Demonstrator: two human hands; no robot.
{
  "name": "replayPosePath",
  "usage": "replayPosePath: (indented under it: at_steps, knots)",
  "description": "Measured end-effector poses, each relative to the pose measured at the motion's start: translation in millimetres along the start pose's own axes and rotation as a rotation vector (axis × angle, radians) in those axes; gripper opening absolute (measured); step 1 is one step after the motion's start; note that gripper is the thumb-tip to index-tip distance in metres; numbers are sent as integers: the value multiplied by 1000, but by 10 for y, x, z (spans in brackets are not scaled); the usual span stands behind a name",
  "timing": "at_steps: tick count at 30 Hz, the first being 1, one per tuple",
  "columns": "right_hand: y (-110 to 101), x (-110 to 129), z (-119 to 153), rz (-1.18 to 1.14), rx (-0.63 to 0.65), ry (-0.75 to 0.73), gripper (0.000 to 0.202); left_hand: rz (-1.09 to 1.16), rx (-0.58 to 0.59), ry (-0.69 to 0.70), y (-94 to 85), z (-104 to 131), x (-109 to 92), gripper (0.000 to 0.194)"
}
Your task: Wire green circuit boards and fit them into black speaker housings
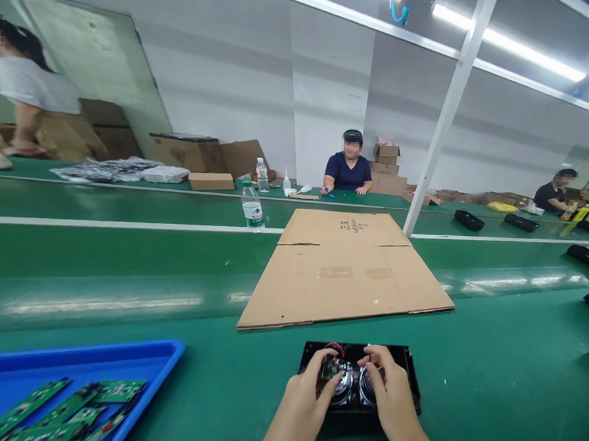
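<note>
The black speaker case lies crosswise on the green surface straight ahead, both hands on it: left hand seemingly pinching a small circuit board, right hand fingertips pressing beside it

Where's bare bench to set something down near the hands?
Bare green top lies between the blue tray and the black speaker housing, and right of the housing. Ahead is the flattened cardboard; both hands crowd the housing.
</note>
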State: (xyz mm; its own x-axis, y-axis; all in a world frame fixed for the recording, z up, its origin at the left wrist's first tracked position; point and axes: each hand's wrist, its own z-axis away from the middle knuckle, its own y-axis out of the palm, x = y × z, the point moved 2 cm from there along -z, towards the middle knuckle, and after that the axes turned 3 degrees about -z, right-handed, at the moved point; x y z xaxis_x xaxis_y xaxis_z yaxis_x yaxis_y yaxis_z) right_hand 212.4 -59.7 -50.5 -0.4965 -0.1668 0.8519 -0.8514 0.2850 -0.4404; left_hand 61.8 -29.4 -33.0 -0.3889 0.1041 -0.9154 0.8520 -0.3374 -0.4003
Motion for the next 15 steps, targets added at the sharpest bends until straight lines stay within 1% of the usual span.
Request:
replayPosePath:
  at_steps: [2,4,9,12,15]
  knots:
    - [-13,-31,7,-48,-36,25,24,-17,-30,12,15,1,2,30]
    - [-18,-35,18,-36,-30,-3,19,-31,-59,32,47,3,14,31]
    - [-17,36,54,63,-46,-200,21,-54,-120,36,124,-1,82,34]
    - [23,58,74,146,24,-275,20,-18,-140,12,130,-5,97,37]
    - [73,57,96,249,86,-332,19,1,-131,4,133,-8,100,38]
